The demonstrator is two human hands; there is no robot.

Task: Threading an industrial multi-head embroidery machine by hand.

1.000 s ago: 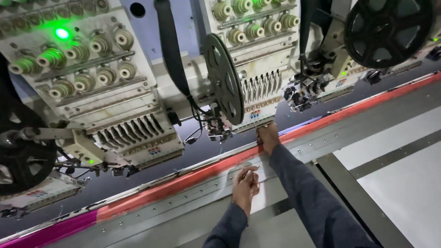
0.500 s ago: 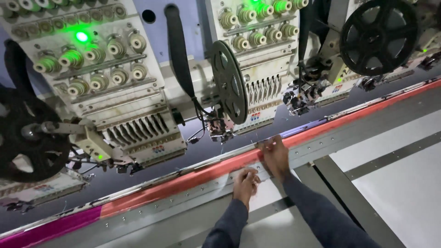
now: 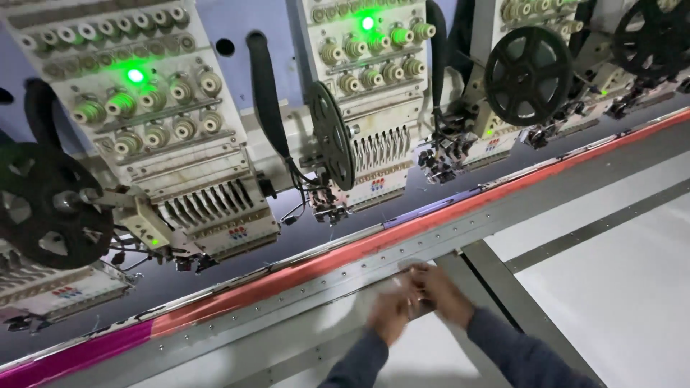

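The left hand [image 3: 392, 316] and right hand [image 3: 442, 293] now meet over the pale worktop [image 3: 632, 287], just below the grey metal frame rail [image 3: 345, 276]; a second ago the right hand was stretched up to the red fabric strip [image 3: 316, 269] beneath the needles, while the left held back near a thin pale object. Both hands have since drawn back toward the person and closed on each other, fingers curled and touching, apparently pinching something small between them; motion blur hides what it is, so whether they grasp a thread or a tool cannot be told. The withdrawal suggests that the reach to the stitching line is over and that the work has moved to whatever lies between the fingertips. The fabric strip, the thing the hands last tended, is stretched along the far edge of the worktop, its long axis running from the lower left, where it turns magenta, up to the upper right corner. It passes under the middle embroidery head [image 3: 374, 108] and its neighbours, where green indicator lamps [image 3: 134, 75] are lit. The black reel [image 3: 528, 66] hangs well apart from both hands.
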